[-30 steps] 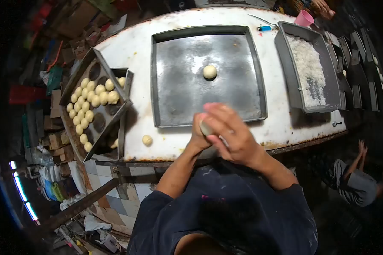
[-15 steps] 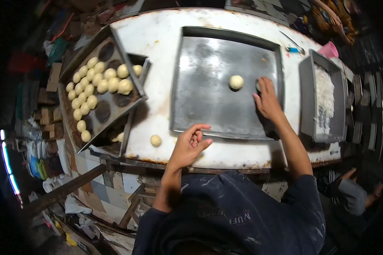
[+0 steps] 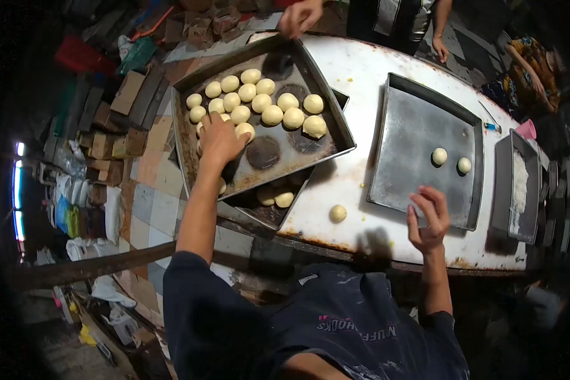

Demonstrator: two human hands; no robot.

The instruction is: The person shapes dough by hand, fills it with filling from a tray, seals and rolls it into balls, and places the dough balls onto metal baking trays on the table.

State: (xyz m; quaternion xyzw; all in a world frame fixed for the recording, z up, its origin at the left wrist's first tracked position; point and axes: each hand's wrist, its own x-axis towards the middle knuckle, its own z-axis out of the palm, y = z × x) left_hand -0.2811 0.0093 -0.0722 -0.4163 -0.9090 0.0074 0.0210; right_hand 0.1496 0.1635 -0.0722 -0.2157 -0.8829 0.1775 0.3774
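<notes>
My left hand (image 3: 219, 142) reaches into the tilted tray (image 3: 326, 152) at the left, its fingers spread over several pale dough balls (image 3: 272, 114). Its thumb is beside one ball (image 3: 244, 132); what lies under the palm is hidden. In the air by the near edge of the wide metal tray (image 3: 396, 183) is my right hand (image 3: 430, 218), open, fingers loosely bent, holding nothing. Two dough balls, one (image 3: 439, 156) nearer the middle and another (image 3: 464, 166) to its right, sit in that wide tray. A single dough ball (image 3: 338, 213) rests on the white tabletop (image 3: 316, 221) between the trays.
Beneath the tilted tray is another tray holding dough (image 3: 284, 199). A grey bin of white flour-like powder (image 3: 519, 183) stands at the right, near a pink cup (image 3: 526, 129) and a blue-handled tool (image 3: 491, 126). Another person's hand (image 3: 301, 18) is at the tilted tray's far corner.
The view has swung left. My left hand has moved into the tray of dough balls. My right hand has left the second ball in the wide tray and drawn back. Another person's hand has appeared.
</notes>
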